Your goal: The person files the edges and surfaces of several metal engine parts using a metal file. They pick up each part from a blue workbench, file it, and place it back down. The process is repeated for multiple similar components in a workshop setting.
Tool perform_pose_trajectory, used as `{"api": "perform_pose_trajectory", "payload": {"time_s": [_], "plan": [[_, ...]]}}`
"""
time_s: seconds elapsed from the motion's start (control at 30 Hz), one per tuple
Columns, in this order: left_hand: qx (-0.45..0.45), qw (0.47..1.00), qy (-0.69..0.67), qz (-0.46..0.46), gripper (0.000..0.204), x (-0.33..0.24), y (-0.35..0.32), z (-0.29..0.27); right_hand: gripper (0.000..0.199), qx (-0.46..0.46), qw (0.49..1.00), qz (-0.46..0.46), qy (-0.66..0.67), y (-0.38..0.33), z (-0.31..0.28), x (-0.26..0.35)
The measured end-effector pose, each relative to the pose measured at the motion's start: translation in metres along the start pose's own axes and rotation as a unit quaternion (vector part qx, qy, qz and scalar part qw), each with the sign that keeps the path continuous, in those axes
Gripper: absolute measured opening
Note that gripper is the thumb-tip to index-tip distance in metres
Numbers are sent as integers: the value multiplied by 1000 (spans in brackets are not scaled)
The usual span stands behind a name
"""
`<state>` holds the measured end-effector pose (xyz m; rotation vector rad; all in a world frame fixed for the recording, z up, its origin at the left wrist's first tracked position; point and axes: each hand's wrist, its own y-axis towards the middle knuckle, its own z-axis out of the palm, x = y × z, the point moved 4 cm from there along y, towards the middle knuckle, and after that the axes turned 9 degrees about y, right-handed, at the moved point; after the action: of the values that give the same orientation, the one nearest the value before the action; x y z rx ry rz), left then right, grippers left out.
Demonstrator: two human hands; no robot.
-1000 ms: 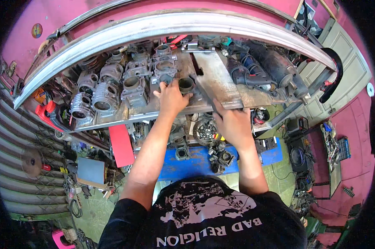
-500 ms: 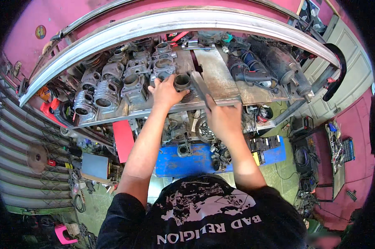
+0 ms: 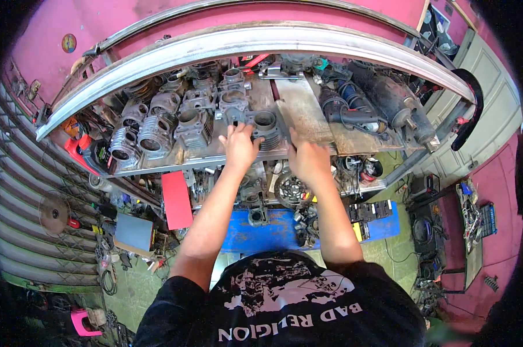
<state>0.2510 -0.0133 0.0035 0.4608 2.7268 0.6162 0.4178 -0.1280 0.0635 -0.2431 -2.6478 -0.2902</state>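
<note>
On the metal shelf (image 3: pixel 206 155) an engine cylinder (image 3: pixel 266 130) stands upright, its round bore facing up. My left hand (image 3: pixel 241 149) is just left of it, fingers spread, thumb against the cylinder's finned side. My right hand (image 3: pixel 312 162) is over the shelf's front edge, right of the cylinder, beside a flat worn metal plate (image 3: pixel 309 115). Its index finger and thumb show in part; the other fingers are hidden, and whatever they hold cannot be made out. Another cylinder (image 3: pixel 191 128) is left of my left hand.
Several cylinders and heads fill the shelf's left side. An angle grinder (image 3: pixel 354 117) and a dark muffler (image 3: pixel 397 110) lie at the right. A white curved rail (image 3: pixel 261 37) crosses above the shelf. Below are a blue bench (image 3: pixel 279 228) with parts and a red panel (image 3: pixel 176 199).
The whole view has shifted slightly. The flat metal bar that stood out in my right hand no longer shows clearly. My left hand stays by the cylinder.
</note>
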Motion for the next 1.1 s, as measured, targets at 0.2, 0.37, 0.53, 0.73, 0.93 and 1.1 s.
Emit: {"api": "perform_pose_trajectory", "payload": {"time_s": [0.2, 0.37, 0.53, 0.73, 0.93, 1.1], "plan": [[-16, 999, 5, 28, 23, -6, -2, 4, 48, 35, 999, -18, 7, 9, -5, 3], [6, 999, -40, 19, 27, -8, -2, -1, 51, -92, 987, -104, -79, -14, 6, 4], [-58, 998, -17, 18, 53, 10, 17, -17, 51, -33, 999, 4, 21, 34, 6, -23], [32, 998, 40, 27, 63, 30, 21, -2, 50, -140, 984, -91, -67, -4, 22, 7], [-20, 999, -45, 6, 33, 10, -12, 5, 48, -86, 986, -22, 144, 57, 36, -42], [-73, 994, -68, -38, 31, 14, -25, 17, 62, -292, 924, -192, -154, -18, 27, 15]]}}
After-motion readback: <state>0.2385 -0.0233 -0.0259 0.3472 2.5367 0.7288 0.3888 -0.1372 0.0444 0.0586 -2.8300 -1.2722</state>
